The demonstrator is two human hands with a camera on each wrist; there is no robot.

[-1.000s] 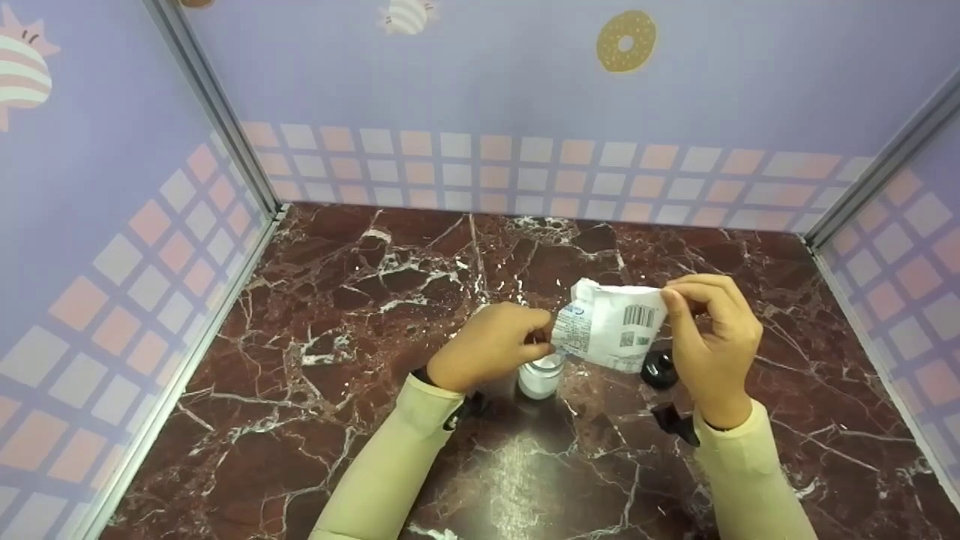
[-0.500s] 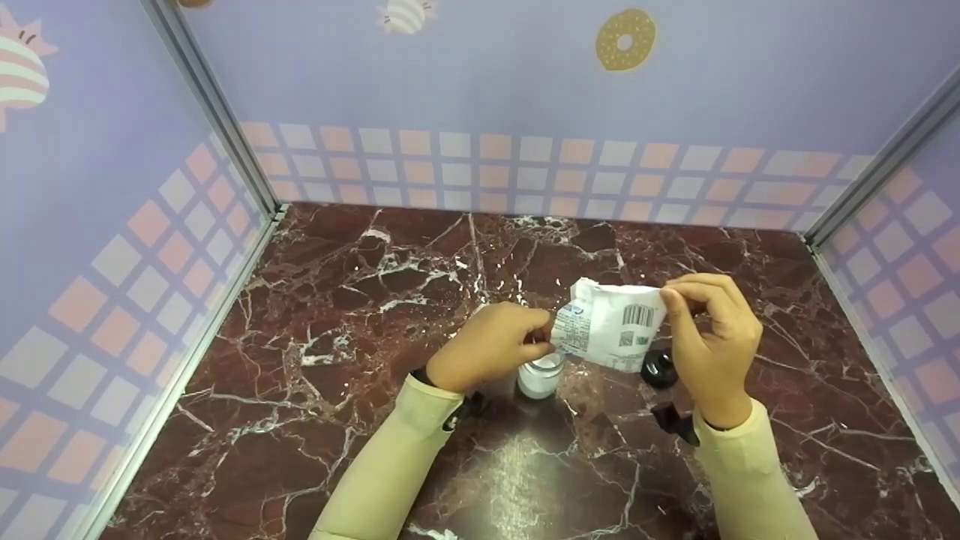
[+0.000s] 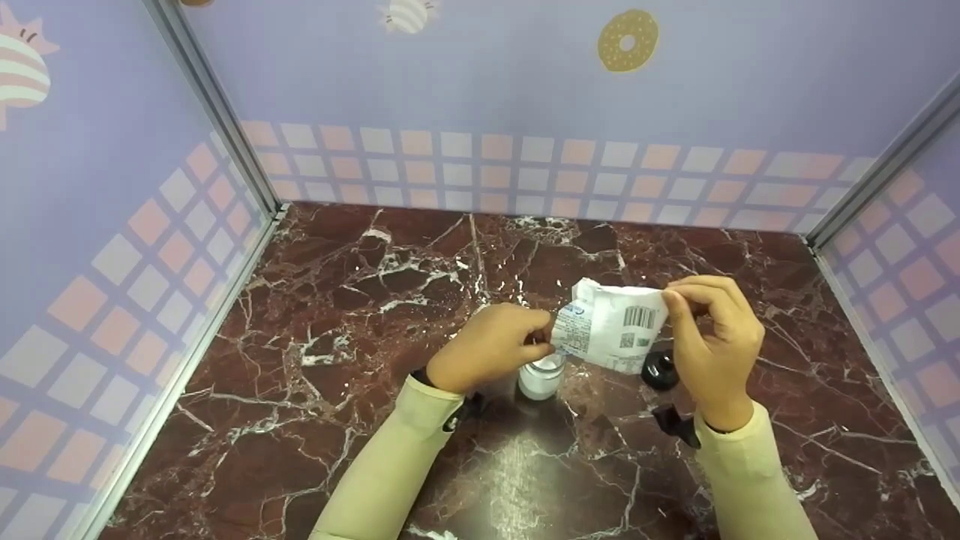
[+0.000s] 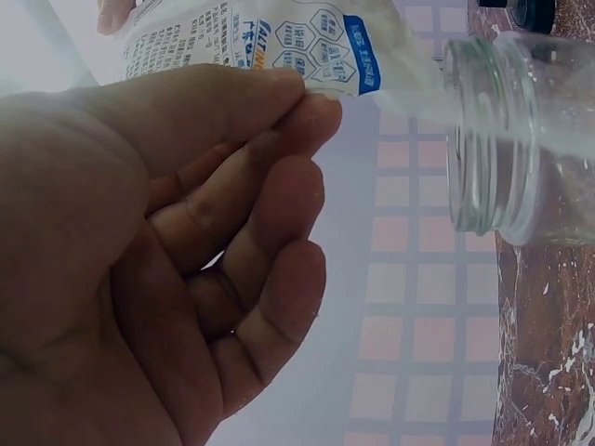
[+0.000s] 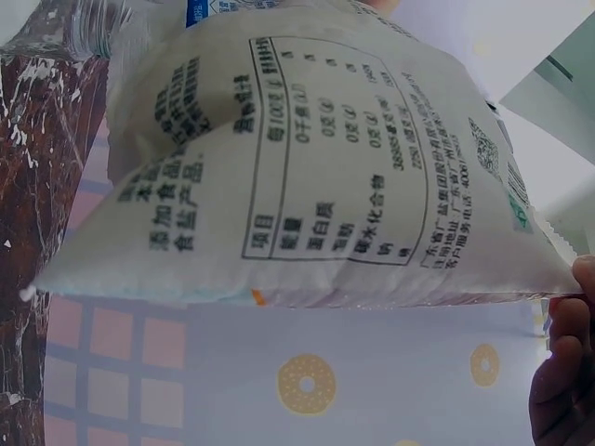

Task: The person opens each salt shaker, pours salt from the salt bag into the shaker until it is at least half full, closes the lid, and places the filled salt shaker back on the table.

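Observation:
A white printed salt bag (image 3: 611,326) hangs tilted between both hands, its lower left end over a glass jar (image 3: 540,381). My left hand (image 3: 491,345) pinches the bag's left edge between thumb and index finger; its other fingers curl loosely, as the left wrist view shows. With thumb and fingertips, my right hand (image 3: 716,337) pinches the upper right corner of the bag. White salt runs from the bag into the jar's threaded mouth (image 4: 474,139) in the left wrist view. The jar stands upright and holds white salt. Lettering covers the bag's side (image 5: 325,167) in the right wrist view.
A round black lid (image 3: 660,370) lies on the table right of the jar, partly behind the bag. White specks (image 3: 517,285) are scattered over the dark red marble-patterned table (image 3: 300,450). Patterned panels (image 3: 480,90) stand at the back and both sides.

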